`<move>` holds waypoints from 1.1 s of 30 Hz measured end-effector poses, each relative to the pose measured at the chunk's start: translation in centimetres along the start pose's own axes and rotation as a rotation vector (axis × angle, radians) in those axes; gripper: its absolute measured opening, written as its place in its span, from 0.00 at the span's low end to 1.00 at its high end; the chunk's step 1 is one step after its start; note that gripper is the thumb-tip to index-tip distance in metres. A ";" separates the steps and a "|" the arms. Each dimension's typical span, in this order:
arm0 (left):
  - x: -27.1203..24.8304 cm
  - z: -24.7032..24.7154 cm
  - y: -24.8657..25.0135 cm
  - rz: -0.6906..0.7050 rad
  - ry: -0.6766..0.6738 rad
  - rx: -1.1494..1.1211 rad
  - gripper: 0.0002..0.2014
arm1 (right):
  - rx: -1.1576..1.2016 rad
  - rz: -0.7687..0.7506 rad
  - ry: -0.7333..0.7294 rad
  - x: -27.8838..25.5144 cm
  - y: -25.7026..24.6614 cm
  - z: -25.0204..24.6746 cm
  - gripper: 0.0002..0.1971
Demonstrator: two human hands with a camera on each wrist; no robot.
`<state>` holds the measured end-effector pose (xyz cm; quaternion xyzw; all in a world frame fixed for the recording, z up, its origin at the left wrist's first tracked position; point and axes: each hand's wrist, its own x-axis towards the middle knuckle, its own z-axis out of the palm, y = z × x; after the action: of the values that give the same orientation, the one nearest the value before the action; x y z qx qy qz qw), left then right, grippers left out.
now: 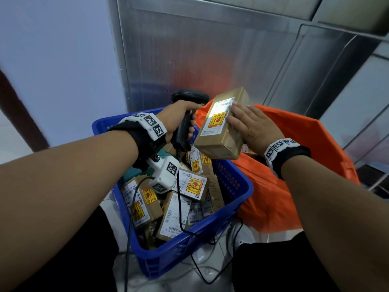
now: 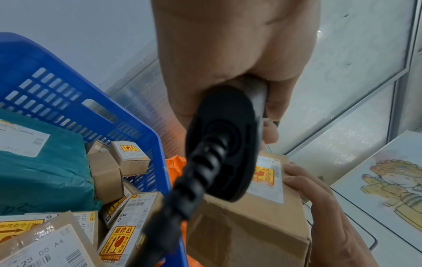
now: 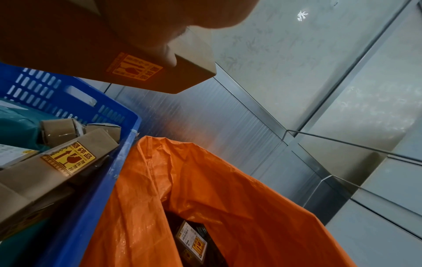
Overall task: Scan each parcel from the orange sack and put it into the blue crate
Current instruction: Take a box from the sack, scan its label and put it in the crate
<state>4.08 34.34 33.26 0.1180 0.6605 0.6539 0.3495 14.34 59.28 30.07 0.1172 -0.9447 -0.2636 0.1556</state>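
Note:
My right hand [image 1: 246,123] holds a brown cardboard parcel [image 1: 219,131] with a white label and a yellow fragile sticker, lifted between the sack and the crate. The parcel [image 2: 246,225] also fills the lower middle of the left wrist view. My left hand [image 1: 179,116] grips a black handheld scanner [image 1: 185,123], its head pointing at the parcel's label. The blue crate [image 1: 233,186] below holds several labelled brown parcels. The orange sack [image 1: 280,197] stands open to the right of the crate. One parcel [image 3: 194,242] lies deep inside the sack [image 3: 205,180].
A teal mailer bag [image 2: 45,171] lies in the crate's far corner. The scanner's black cable [image 1: 181,207] trails over the crate's parcels and down its front. Metal panels [image 1: 210,49] rise just behind the crate and the sack. A dark trouser leg [image 1: 273,270] is at the bottom.

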 end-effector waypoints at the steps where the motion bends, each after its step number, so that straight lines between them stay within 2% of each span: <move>1: 0.0 0.0 0.0 -0.002 0.001 0.004 0.17 | 0.001 -0.009 0.000 0.0 0.0 0.0 0.45; 14: 0.2 0.3 -0.1 -0.021 -0.023 0.028 0.18 | -0.034 -0.069 -0.053 -0.1 -0.8 -0.5 0.44; 21: 0.6 0.1 -0.4 -0.040 -0.044 0.051 0.19 | -0.031 -0.054 -0.096 0.2 -1.2 -0.5 0.45; 28: 3.1 -1.3 -1.5 -0.118 0.026 0.032 0.19 | 0.041 -0.078 -0.131 2.2 0.1 3.1 0.47; 31: 4.4 -2.3 -1.8 -0.157 0.067 0.008 0.18 | 0.064 -0.204 -0.141 4.2 -0.9 4.2 0.48; 33: 5.1 -2.6 -1.1 -0.150 0.074 -0.038 0.19 | 0.045 -0.331 -0.083 5.9 -2.2 4.2 0.43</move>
<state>-0.96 35.29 30.41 0.0369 0.6674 0.6423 0.3751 7.72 57.64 26.82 0.2636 -0.9238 -0.2691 0.0681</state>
